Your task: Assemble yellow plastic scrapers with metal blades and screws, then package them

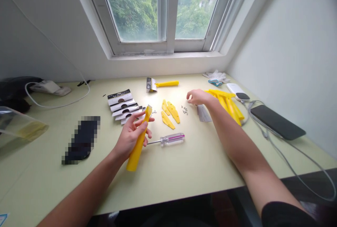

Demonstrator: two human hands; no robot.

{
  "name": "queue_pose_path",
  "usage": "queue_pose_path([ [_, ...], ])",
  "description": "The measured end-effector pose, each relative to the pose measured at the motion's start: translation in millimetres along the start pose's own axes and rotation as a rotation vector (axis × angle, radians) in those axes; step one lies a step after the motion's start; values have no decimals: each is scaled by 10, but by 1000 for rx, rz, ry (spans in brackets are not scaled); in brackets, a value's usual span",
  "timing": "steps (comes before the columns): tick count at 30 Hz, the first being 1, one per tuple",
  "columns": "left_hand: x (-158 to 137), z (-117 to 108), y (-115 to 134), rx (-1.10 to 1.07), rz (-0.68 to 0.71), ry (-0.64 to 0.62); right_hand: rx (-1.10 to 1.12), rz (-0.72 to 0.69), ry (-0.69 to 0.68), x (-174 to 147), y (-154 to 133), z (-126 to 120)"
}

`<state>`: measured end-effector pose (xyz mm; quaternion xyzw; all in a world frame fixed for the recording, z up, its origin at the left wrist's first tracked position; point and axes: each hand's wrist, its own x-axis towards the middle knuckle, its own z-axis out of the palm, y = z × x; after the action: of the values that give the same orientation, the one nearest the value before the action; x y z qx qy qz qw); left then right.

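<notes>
Premises: apparently a room in a home, arranged as a small assembly station. A smooth pale-green desk (200,164) stands against plain white walls (295,44), beneath a grey-framed glass window (170,16) facing green leafy trees (129,6). Domestic indicators: a flat black rectangular phone (277,121) and a thin grey cable (264,135). Assembly indicators: a clear-handled screwdriver with a purple stripe (172,139), piled yellow plastic handles (229,106) and black-and-white card sleeves (119,97).

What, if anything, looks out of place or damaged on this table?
The dark patch on the left of the table has blocky, pixelated edges, so its true shape is unclear. Otherwise nothing stands out; the small metal pieces lie loose, in clusters.
</notes>
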<state>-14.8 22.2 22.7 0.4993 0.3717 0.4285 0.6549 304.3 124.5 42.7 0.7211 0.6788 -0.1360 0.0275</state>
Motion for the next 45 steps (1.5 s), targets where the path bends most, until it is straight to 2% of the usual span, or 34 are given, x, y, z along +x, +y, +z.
queue_pose_path([
  [5, 4, -3, -6, -173, -58, -40, -3, -4, 9, 18, -39, 83],
  [9, -6, -18, -2, -290, -109, -87, 78, -86, 51, -66, -169, 2],
  [12, -12, -34, 11, -336, -122, -116, 300, -308, 135, -238, -417, -88],
  [15, -25, -35, 36, -355, -133, -132, 605, -679, 261, -468, -767, -103],
  [17, -37, -29, 49, -368, -132, -148, 642, -855, 369, -601, -983, -61],
  [20, -55, -20, 48, -382, -110, -168, 632, -974, 478, -712, -1184, 40],
  [24, -66, -20, 17, -380, -91, -202, 763, -975, 485, -713, -1249, 154],
  [33, -42, -66, -26, -424, -37, -286, 1034, -896, 342, -693, -1293, 256],
  [41, -50, -65, -33, -441, -48, -302, 1113, -829, 321, -687, -1326, 321],
  [45, -35, -82, -48, -455, -66, -303, 1051, -786, 374, -697, -1332, 344],
])
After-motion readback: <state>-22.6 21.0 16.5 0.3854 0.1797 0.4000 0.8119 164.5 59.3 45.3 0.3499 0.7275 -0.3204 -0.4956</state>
